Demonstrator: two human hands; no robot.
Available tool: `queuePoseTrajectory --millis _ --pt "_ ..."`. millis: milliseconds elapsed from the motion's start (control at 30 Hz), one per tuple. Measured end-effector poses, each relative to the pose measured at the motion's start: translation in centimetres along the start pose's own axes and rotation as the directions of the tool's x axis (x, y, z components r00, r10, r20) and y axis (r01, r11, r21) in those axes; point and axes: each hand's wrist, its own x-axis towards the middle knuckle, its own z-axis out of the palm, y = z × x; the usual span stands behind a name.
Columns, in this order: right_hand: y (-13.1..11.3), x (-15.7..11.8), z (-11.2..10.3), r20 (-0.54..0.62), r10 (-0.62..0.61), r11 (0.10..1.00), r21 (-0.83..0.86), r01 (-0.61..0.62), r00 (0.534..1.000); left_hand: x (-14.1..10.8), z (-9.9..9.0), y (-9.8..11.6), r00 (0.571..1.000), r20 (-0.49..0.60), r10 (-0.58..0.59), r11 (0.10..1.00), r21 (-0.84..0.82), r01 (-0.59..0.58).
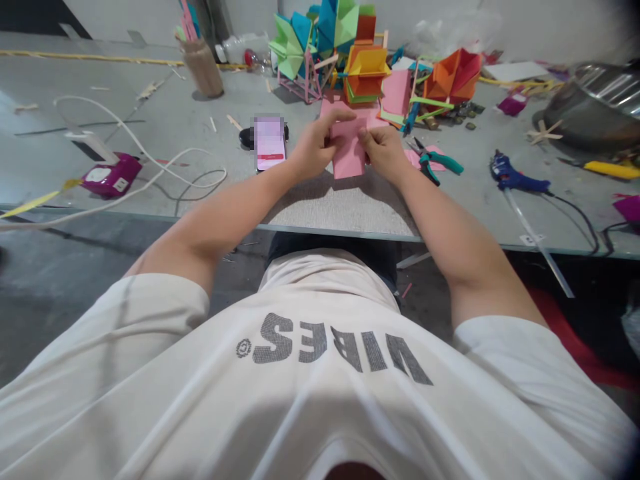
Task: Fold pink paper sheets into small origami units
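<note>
Pink paper (347, 161) is held up over the near part of the worktop (485, 213), its plain face toward the wearer. At its nine-o'clock edge the left hand (320, 147) pinches it, fingers pressed close, the forefinger bent across the twelve-o'clock end. At its three-o'clock edge the right hand (384, 148) pinches it too, thumb against the face and the other fingers curled in.

From the paper, the grey worktop carries a phone (271, 148) at nine o'clock, with a purple box (113, 175) farther out; a cup (204, 72) at ten; bright folded models (367, 70) from twelve to two; a pot (595, 117) between two and three; pliers (429, 161) and a blue glue gun (520, 176) at three. Past the models stands a pale wall (250, 13); grey floor (50, 280) shows toward eight.
</note>
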Motion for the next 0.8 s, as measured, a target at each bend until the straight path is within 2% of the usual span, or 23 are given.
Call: queuePoseTrajectory --millis 167,433,667,733,800 --pt "-0.3 -0.1 -0.1 0.023 0.037 0.999 0.031 -0.038 0.999 0.0 -0.1 0.9 1.0 0.019 0.025 0.999 0.036 -0.026" --pt "-0.4 -0.1 0.1 0.039 0.095 0.993 0.068 -0.098 0.995 0.2 0.1 -1.3 0.999 -0.016 0.028 0.997 0.073 -0.027" --pt "-0.1 -0.1 0.3 0.115 0.084 0.99 0.102 -0.096 0.99 0.0 0.0 -0.9 0.998 -0.062 -0.004 0.999 0.033 0.006" --pt "-0.1 -0.1 0.6 0.159 0.1 0.986 0.114 -0.119 0.982 -0.2 -0.1 -0.8 0.999 -0.041 -0.001 0.998 0.067 0.004" --pt "-0.1 -0.2 0.7 0.194 0.112 0.983 0.121 -0.137 0.975 -0.4 -0.2 -0.9 0.999 0.034 0.02 0.992 0.125 -0.024"
